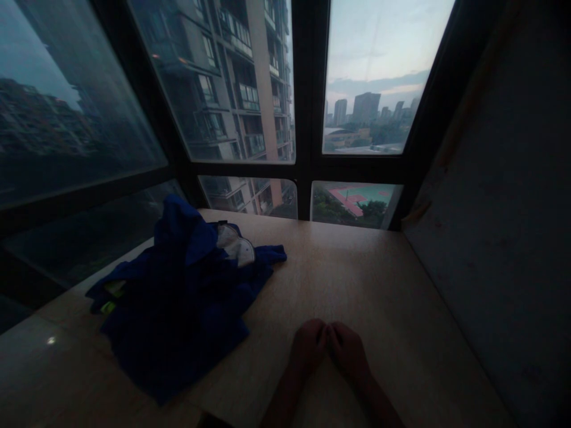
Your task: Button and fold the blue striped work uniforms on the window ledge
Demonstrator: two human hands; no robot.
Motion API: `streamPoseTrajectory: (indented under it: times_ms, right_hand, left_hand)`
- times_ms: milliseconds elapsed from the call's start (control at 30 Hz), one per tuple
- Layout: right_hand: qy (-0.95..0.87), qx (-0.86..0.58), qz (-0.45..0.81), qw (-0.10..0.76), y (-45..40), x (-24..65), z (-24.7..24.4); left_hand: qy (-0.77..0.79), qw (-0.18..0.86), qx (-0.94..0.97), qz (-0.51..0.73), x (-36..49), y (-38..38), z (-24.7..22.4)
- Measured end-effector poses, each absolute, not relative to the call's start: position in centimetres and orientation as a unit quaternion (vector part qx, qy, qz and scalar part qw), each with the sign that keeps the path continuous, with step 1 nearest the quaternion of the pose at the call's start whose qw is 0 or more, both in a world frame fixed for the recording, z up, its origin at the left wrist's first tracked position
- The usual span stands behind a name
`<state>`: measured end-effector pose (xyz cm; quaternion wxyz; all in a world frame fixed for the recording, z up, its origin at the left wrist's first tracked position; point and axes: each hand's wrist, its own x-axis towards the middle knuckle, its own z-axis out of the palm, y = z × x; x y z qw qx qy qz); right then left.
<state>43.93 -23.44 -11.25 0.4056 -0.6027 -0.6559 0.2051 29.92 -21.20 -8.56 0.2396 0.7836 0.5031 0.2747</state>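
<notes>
Cloth [178,303] of deep blue lay crumpled on the pale sill [334,267], left of our left hand [307,346] and reaching farther forward toward the glass, apart from the fingers. We had that hand curled inward, and our right hand [351,351] was curled likewise just beside it, the two touching at their tips; in the dimness we could not tell whether anything was pinched there. Ahead and to the left of our left hand, we saw a pale grey patch [241,246] on the cloth, and much farther left a small yellow-green patch [108,307]. Straight ahead of our hands rose a dark window frame [304,107]. Outside, a tall building [259,83] stood ahead and leftward, and a pink-and-green court [352,196] lay ahead of our right hand. Well to that hand's right, we had a grey wall [504,249].
</notes>
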Motion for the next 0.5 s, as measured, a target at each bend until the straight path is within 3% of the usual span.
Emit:
streamPoseTrajectory:
  times_ms: [500]
  right_hand:
    - [-0.653, -0.602, 0.217, 0.405, -23.55, 43.89, -11.06]
  left_hand:
    - [0.504, 0.248, 0.779, 0.278, 29.91, -21.32, -8.36]
